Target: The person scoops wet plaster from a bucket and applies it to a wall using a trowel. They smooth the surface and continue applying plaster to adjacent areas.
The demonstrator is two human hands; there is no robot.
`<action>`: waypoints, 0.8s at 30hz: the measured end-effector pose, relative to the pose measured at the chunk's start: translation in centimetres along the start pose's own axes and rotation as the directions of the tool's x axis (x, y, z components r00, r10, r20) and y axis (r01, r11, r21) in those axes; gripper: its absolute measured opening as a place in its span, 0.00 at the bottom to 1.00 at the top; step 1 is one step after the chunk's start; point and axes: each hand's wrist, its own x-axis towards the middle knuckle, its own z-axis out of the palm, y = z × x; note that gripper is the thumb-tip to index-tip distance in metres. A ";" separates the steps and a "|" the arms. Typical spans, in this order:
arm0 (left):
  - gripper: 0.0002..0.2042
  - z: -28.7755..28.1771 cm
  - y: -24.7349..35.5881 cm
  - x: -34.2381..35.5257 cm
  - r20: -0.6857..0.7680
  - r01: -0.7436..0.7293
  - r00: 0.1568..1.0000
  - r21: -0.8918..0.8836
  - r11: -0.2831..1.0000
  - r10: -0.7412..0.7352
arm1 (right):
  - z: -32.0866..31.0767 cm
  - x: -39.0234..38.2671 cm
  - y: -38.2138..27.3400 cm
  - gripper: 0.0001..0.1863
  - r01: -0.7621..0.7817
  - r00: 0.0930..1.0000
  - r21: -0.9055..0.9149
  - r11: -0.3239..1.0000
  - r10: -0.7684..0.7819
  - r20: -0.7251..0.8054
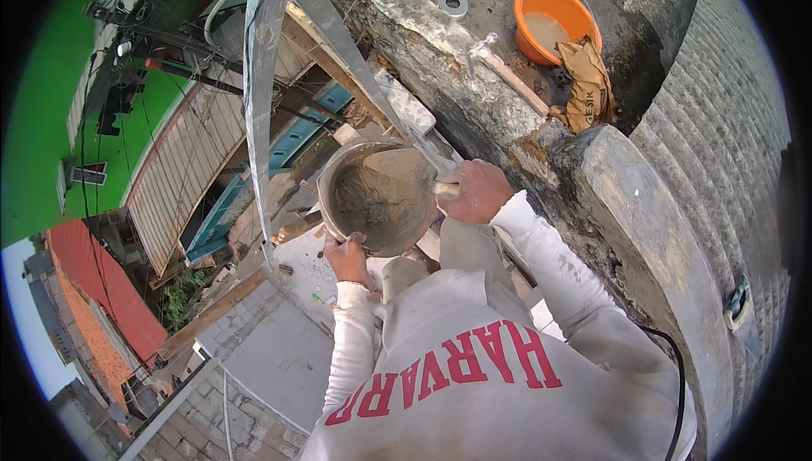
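Note:
A round bucket point(328, 200) caked in grey stands in front of my body, above my knees. Wet grey mortar point(372, 207) lines its inside. My left hand point(348, 260) is closed on the near left part of the rim. At the right side of the bucket, my right hand point(476, 193) is wrapped round the short pale handle of a trowel point(446, 190). The trowel's blade is hard to tell apart from the mortar.
On the rough ledge to the right lie a hammer point(512, 79), an orange bucket point(524, 34) with cloudy liquid, a crumpled brown paper bag point(589, 85) and a grey ring point(453, 5). Metal struts point(259, 80) rise at the left. Roofs and paving point(203, 414) lie far below.

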 end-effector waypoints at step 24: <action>0.25 5.4 11.0 -0.4 0.332 -0.473 0.875 0.419 0.775 0.354 | 5.9 -1.2 -2.8 0.12 0.018 0.992 -0.406 0.914 -0.067 -0.107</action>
